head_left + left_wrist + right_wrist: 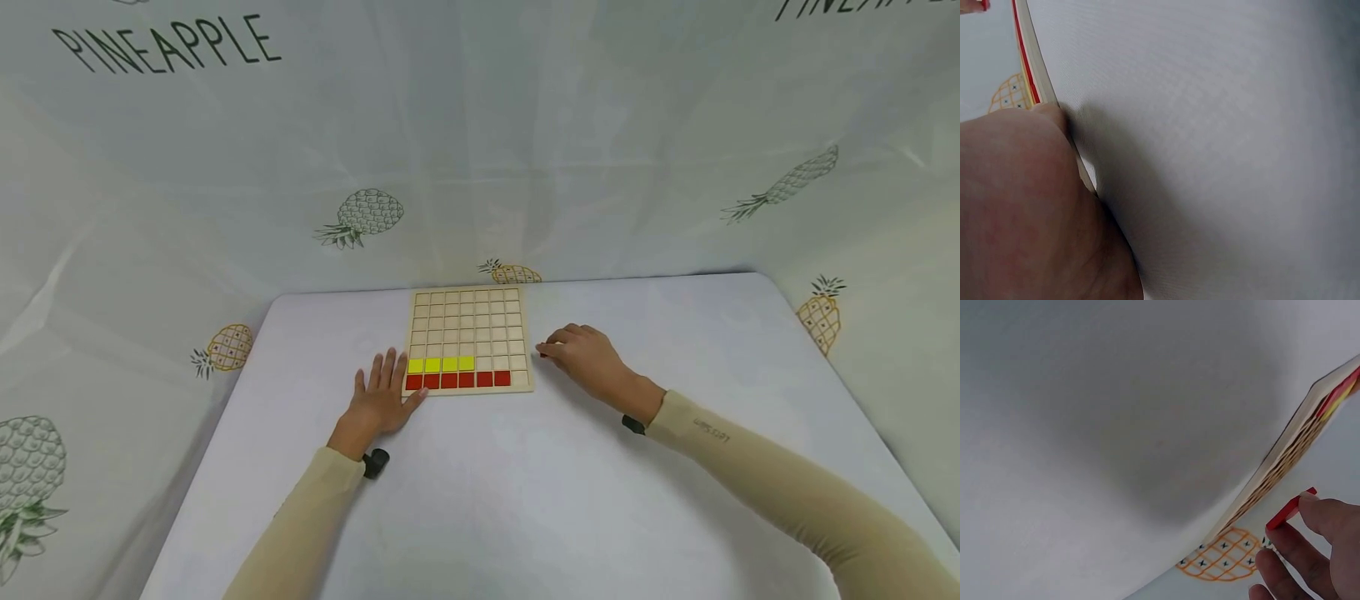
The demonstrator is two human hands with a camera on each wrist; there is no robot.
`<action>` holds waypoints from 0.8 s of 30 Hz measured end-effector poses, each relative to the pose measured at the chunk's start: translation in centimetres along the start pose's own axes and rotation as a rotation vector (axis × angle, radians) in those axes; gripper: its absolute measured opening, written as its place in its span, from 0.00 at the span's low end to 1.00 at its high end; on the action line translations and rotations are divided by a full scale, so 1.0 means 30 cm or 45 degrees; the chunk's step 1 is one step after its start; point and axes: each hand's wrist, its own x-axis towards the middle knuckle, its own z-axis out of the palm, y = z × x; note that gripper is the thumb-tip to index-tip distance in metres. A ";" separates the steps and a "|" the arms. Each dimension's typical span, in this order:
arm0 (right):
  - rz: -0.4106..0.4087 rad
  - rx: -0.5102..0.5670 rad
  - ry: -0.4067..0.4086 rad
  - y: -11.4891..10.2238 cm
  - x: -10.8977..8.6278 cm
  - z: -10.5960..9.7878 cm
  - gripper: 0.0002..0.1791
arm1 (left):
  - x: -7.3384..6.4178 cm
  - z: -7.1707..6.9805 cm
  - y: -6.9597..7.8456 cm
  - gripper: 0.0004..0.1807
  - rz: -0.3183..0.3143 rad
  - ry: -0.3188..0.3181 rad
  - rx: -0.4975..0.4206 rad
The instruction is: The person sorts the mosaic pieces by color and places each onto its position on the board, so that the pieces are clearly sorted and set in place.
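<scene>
A light wooden grid board (468,329) lies flat toward the back of the table. Red square tiles (448,381) fill most of its front row, leaving the rightmost cell bare, and several yellow tiles (450,364) sit in the left part of the second row. My left hand (378,404) rests with spread, straight fingers along the board's left edge, its thumb at the front left corner. Just off the board's right side, my right hand (588,362) pinches a red tile (1291,509) between thumb and fingers, above the table.
The white table (480,500) extends in front of the board and to both sides. Behind it hangs a pale curtain (570,167) printed with pineapples and lettering. A black wrist strap (376,462) shows on the left wrist.
</scene>
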 end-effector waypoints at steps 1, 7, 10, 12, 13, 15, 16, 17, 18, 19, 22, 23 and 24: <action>-0.005 0.005 -0.002 -0.009 0.001 0.001 0.14 | 0.000 0.000 0.000 0.51 -0.001 -0.001 0.002; -0.034 0.016 -0.021 -0.053 0.004 0.015 0.16 | -0.003 -0.003 0.002 0.51 -0.004 -0.004 0.003; -0.042 0.016 -0.037 -0.070 0.007 0.025 0.17 | -0.006 -0.005 0.004 0.51 -0.005 -0.006 -0.001; -0.048 0.018 -0.045 -0.081 0.009 0.030 0.17 | -0.007 -0.005 0.004 0.51 -0.005 -0.004 -0.005; -0.052 0.017 -0.048 -0.087 0.011 0.033 0.16 | -0.008 -0.005 0.005 0.51 -0.006 -0.003 -0.006; -0.060 0.012 -0.054 -0.097 0.014 0.038 0.15 | -0.008 -0.005 0.004 0.51 -0.004 0.002 -0.011; -0.062 0.017 -0.058 -0.102 0.016 0.041 0.15 | -0.008 -0.004 0.004 0.50 -0.002 0.005 -0.015; -0.064 0.019 -0.063 -0.106 0.018 0.045 0.15 | -0.008 -0.003 0.004 0.51 -0.001 0.007 -0.016; -0.067 0.022 -0.067 -0.109 0.020 0.048 0.14 | -0.007 -0.002 0.004 0.51 0.000 0.010 -0.016; -0.070 0.024 -0.072 -0.113 0.022 0.051 0.14 | -0.007 -0.001 0.003 0.50 0.002 0.013 -0.018; -0.074 0.039 -0.082 -0.122 0.028 0.057 0.13 | -0.004 0.003 0.000 0.50 0.007 0.017 -0.015; -0.076 0.041 -0.082 -0.124 0.029 0.058 0.12 | -0.003 0.005 -0.001 0.50 0.008 0.018 -0.013; -0.078 0.043 -0.084 -0.126 0.030 0.058 0.12 | -0.001 0.006 -0.002 0.50 0.010 0.019 -0.012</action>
